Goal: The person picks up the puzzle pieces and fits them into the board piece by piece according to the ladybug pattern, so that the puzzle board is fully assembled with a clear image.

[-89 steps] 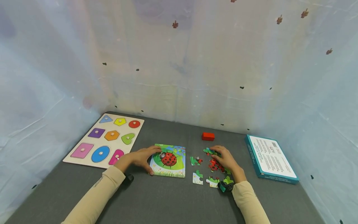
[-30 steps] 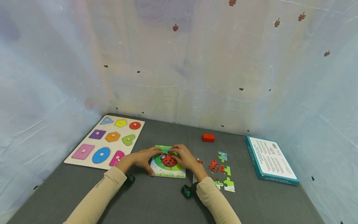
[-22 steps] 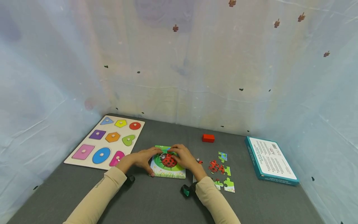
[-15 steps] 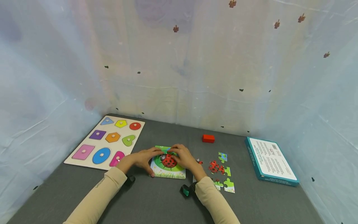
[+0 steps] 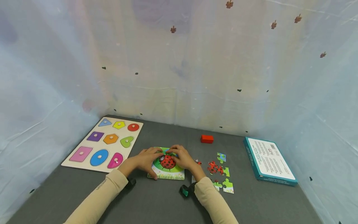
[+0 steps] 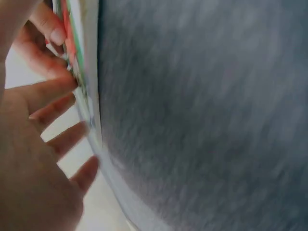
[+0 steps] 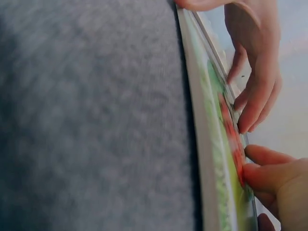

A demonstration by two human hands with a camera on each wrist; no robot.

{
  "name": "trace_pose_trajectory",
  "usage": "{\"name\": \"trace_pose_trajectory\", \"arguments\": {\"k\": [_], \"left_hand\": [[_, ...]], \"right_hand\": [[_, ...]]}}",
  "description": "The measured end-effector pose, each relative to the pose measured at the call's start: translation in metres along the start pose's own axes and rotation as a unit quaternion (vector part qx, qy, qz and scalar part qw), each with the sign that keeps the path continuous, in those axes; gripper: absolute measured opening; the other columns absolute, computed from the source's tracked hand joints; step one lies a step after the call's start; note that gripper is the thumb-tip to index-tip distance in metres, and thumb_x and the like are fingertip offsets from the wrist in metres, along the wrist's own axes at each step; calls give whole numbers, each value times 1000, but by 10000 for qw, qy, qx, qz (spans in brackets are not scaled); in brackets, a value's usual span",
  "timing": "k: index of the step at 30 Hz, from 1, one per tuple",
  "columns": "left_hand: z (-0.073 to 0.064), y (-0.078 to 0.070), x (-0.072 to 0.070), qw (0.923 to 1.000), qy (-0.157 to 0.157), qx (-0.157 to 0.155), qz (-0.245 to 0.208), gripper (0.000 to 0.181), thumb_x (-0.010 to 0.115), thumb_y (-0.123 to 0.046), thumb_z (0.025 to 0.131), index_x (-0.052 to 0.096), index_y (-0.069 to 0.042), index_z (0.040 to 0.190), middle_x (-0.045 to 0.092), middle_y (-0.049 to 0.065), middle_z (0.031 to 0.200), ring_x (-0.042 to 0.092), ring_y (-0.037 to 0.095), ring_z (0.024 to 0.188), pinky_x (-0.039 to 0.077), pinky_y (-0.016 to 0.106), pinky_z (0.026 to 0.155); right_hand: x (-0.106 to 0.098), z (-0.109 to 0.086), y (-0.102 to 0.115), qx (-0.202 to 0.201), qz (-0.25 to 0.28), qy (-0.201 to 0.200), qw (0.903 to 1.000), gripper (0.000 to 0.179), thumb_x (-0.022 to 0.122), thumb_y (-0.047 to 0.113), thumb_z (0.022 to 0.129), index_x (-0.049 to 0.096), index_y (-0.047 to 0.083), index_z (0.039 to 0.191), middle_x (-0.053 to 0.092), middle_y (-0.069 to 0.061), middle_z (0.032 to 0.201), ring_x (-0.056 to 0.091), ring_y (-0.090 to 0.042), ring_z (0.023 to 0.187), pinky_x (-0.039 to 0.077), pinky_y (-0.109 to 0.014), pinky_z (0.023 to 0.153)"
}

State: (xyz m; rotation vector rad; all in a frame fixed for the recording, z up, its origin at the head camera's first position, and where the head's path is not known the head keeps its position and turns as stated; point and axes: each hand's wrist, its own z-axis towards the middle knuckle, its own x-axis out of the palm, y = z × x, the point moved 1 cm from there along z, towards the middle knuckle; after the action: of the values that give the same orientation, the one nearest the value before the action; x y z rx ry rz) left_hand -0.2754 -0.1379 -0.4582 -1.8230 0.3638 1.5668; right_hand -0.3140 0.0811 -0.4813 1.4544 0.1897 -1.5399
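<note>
A: Where is the ladybug board (image 5: 167, 176), and what holds it?

B: Flat on the grey table (image 5: 156, 203), left of the loose pieces (image 5: 212, 167). The left hand (image 5: 146, 160) spans its left side, fingers spread, apparently bracing it. The right hand (image 5: 181, 156) has thumb and forefinger close together over the upper part; whether they pinch a piece, I cannot tell.

A: Recommended procedure?

B: Keep the board braced. Match a piece to the printed picture, lower it level, press evenly. Never force it.
</note>
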Motion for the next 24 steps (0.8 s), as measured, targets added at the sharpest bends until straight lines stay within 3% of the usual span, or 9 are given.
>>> {"name": "trace_pose_trajectory", "arguments": {"k": [2, 6, 15, 19, 24], "left_hand": [[1, -2, 1, 9996, -152, 250, 36, 99, 80, -57, 61, 45, -2, 136, 38, 12, 140, 31, 32, 131, 27, 57, 101], [1, -3, 2, 9986, -141, 459, -230, 99, 81, -53, 62, 42, 0, 137, 38, 13, 141, 35, 31, 130, 30, 51, 103], [2, 1, 1, 9967, 71, 437, -673, 97, 81, -49, 64, 40, -2, 137, 37, 14, 143, 36, 31, 130, 33, 51, 101], [4, 1, 1, 9967, 74, 471, -663, 95, 82, -49, 63, 41, -3, 136, 38, 14, 142, 36, 30, 130, 32, 50, 102], [5, 4, 2, 9957, 40, 523, -758, 95, 83, -46, 63, 41, -3, 137, 37, 14, 142, 34, 30, 131, 30, 50, 104]], "right_hand": [[1, 0, -1, 89, 128, 13, 9999, 28, 57, 8, 92, 63, 10, 120, 49, -13, 126, 44, -30, 115, 36, -51, 93], [3, 0, -2, 188, 323, 22, 9993, 30, 56, 8, 92, 62, 10, 121, 48, -12, 127, 41, -30, 116, 32, -52, 95], [-1, -4, -2, -169, 256, -15, 9995, 31, 57, 9, 92, 59, 8, 123, 49, -14, 126, 44, -30, 115, 37, -50, 94], [-11, -10, -8, -412, 383, -324, 9979, 35, 63, 7, 88, 59, 6, 123, 53, -13, 123, 47, -30, 113, 40, -49, 90], [-34, -27, -25, -399, 313, -675, 9964, 37, 66, 4, 85, 60, 4, 121, 53, -15, 123, 48, -31, 113, 40, -51, 90]]}}
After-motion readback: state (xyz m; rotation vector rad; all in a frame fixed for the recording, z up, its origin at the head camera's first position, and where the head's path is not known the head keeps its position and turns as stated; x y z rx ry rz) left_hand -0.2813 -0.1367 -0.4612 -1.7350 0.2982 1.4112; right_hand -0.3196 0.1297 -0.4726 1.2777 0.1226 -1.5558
